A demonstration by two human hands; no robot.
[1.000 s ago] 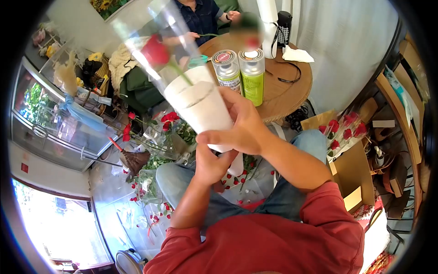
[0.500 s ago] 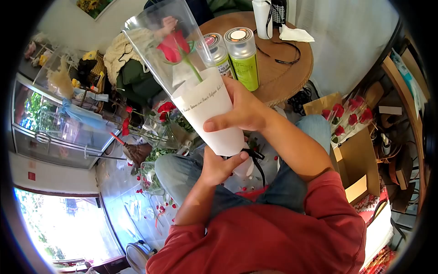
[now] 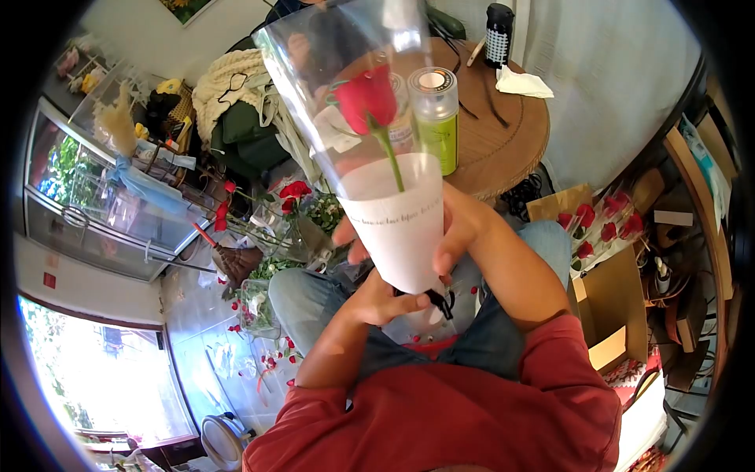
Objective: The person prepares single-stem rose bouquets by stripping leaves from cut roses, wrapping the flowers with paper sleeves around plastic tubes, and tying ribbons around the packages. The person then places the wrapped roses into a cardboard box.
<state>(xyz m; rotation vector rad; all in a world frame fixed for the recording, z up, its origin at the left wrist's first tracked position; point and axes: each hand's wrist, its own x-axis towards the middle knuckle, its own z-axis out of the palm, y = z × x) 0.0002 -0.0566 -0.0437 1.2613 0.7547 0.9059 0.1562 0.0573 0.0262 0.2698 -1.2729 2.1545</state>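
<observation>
A single red rose [image 3: 366,98] stands in a clear plastic sleeve [image 3: 295,86] whose lower part is a white wrap [image 3: 393,228] with a line of black script. My right hand [image 3: 460,232] is wrapped round the white part, thumb at its right side and fingertips showing past its left edge. Lower down, my left hand [image 3: 381,303] grips the gathered base of the rose sleeve, its thumb lying near a black ribbon [image 3: 445,305] tied there. The sleeve is held over my lap, tilted with its wide end up and away.
On the round wooden table [image 3: 503,149] stand a green-labelled spray can [image 3: 435,126] and a black bottle [image 3: 499,35], near a white tissue [image 3: 523,82]. Loose red roses [image 3: 294,191] and foliage lie at left. Wrapped roses [image 3: 609,228] rest by a cardboard box [image 3: 609,299] at right.
The rose sleeve has swung right and more upright, its script turning. My right-hand fingers now show at its left edge. The white object beside the black bottle has gone from the table.
</observation>
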